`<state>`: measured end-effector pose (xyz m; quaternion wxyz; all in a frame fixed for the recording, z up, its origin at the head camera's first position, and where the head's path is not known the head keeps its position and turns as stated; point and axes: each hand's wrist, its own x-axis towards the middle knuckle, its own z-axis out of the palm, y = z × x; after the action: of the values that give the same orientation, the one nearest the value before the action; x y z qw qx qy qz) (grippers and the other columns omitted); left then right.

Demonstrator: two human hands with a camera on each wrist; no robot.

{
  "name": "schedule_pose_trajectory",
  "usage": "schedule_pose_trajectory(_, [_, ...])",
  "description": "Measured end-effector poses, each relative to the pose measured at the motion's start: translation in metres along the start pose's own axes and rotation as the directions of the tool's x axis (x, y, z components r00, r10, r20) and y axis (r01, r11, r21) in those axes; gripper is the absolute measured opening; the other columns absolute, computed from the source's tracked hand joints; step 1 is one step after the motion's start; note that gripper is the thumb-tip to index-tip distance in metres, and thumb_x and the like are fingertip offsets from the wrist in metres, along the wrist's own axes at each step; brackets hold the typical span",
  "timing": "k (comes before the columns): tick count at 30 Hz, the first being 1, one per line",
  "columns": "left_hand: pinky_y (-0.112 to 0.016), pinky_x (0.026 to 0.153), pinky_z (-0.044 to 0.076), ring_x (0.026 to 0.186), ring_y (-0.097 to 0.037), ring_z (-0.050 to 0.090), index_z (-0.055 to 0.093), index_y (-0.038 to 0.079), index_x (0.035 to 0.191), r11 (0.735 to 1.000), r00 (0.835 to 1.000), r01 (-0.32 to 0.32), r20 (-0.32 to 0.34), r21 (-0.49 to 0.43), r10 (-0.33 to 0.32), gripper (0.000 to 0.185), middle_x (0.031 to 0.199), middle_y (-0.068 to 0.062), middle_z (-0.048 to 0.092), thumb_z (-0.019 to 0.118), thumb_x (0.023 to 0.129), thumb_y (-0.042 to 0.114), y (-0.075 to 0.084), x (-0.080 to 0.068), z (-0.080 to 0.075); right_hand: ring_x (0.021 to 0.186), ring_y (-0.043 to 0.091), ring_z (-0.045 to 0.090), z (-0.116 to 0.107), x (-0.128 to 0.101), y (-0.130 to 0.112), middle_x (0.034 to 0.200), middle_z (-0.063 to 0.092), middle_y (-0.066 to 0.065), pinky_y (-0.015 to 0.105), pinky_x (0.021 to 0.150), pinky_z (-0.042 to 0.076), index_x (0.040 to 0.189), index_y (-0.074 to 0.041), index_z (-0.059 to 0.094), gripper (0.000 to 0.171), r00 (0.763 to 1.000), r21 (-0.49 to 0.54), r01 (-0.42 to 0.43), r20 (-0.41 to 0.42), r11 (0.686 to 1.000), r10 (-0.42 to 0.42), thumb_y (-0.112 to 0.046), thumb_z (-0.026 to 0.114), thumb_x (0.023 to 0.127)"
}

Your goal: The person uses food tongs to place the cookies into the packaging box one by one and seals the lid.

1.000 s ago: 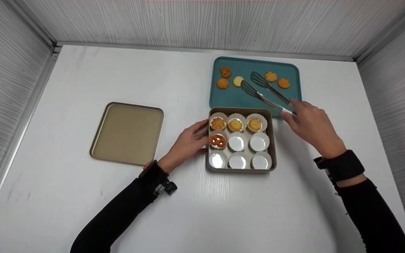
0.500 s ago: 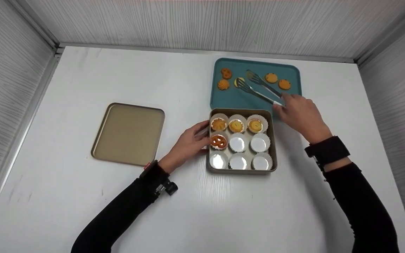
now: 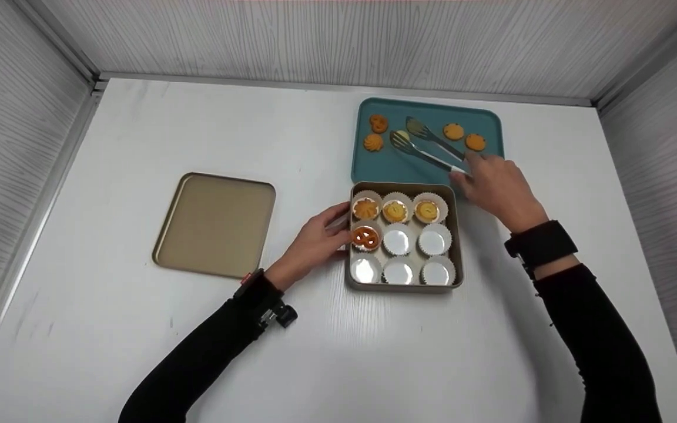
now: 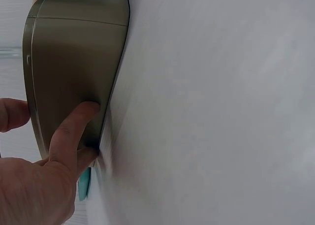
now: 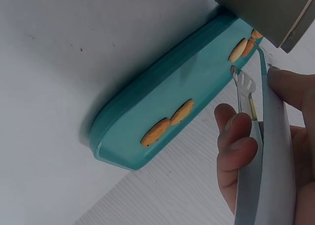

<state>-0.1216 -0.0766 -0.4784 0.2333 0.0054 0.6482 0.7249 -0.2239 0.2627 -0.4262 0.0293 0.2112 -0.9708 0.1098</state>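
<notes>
My left hand [image 3: 314,242] holds the near-left wall of a square, gold-brown cookie tin [image 3: 403,288]. In the left wrist view its fingers press the outer side of the tin [image 4: 74,57], with the thumb at the rim. Paper cups fill the tin; the back row and the middle-left cup hold cookies, while the other cups are bare. My right hand [image 3: 498,185] grips slotted kitchen tongs [image 3: 429,159] over a teal tray [image 3: 421,174]. The spread tong heads stand on either side of a pale yellow cookie [image 3: 402,136], partly covering it.
On the tray's left lie a pretzel-shaped cookie [image 3: 378,123] and a swirled cookie [image 3: 373,142]. Two round cookies, one of them a speckled cookie [image 5: 155,132], lie on its right. A flat gold-brown lid [image 3: 215,223] rests on the white table at the left. Grey panels enclose the table.
My right hand has moved left and slightly farther back with the tongs, bringing their heads from right of the pale yellow cookie to around it. The left hand stays at the tin.
</notes>
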Motion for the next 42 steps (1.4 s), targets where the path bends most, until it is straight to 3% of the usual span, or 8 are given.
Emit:
schedule_pose_trajectory(13, [-0.045, 0.097, 0.057, 0.142, -0.028, 0.048, 0.033, 0.006, 0.161, 1.000, 1.000, 0.006, 0.003, 0.012, -0.007, 0.068, 0.165, -0.012, 0.036, 0.062, 0.100, 0.006, -0.001, 0.000, -0.001, 0.059, 0.030, 0.050, 0.006, 0.003, -0.003, 0.069, 0.051, 0.013, 0.048, 0.052, 0.046, 0.099, 0.006, 0.060, 0.034, 1.000, 0.008, 0.000, 0.012, 1.000, 0.000, -0.027, 0.065, 0.104])
schedule_pose_trajectory(21, [-0.042, 0.098, 0.057, 0.142, -0.028, 0.048, 0.035, 0.006, 0.160, 0.999, 1.000, -0.010, -0.007, 0.044, 0.010, 0.067, 0.164, -0.012, 0.036, 0.060, 0.099, 0.004, -0.001, 0.000, -0.001, 0.069, 0.041, 0.063, 0.016, 0.000, 0.000, 0.078, 0.062, 0.023, 0.059, 0.061, 0.054, 0.121, 0.013, 0.061, 0.042, 1.000, 0.021, 0.007, 0.014, 1.000, -0.007, -0.026, 0.064, 0.105])
schedule_pose_trajectory(32, [-0.038, 0.102, 0.054, 0.143, -0.028, 0.047, 0.036, 0.004, 0.160, 0.994, 0.999, -0.023, -0.029, 0.108, 0.026, 0.069, 0.164, -0.013, 0.037, 0.061, 0.096, 0.004, -0.001, 0.001, -0.002, 0.062, 0.029, 0.055, 0.025, -0.002, 0.004, 0.075, 0.059, 0.016, 0.044, 0.054, 0.049, 0.114, 0.008, 0.061, 0.035, 0.999, 0.139, -0.027, 0.027, 0.990, 0.023, -0.026, 0.060, 0.107])
schedule_pose_trajectory(42, [-0.043, 0.096, 0.058, 0.141, -0.028, 0.049, 0.034, 0.006, 0.161, 1.000, 1.000, 0.001, -0.004, 0.031, -0.001, 0.067, 0.164, -0.012, 0.036, 0.060, 0.099, 0.003, -0.002, 0.001, -0.001, 0.059, 0.025, 0.052, 0.023, -0.006, 0.007, 0.072, 0.056, 0.010, 0.036, 0.050, 0.043, 0.105, 0.002, 0.063, 0.029, 0.999, 0.195, -0.054, 0.015, 0.979, 0.052, -0.027, 0.060, 0.107])
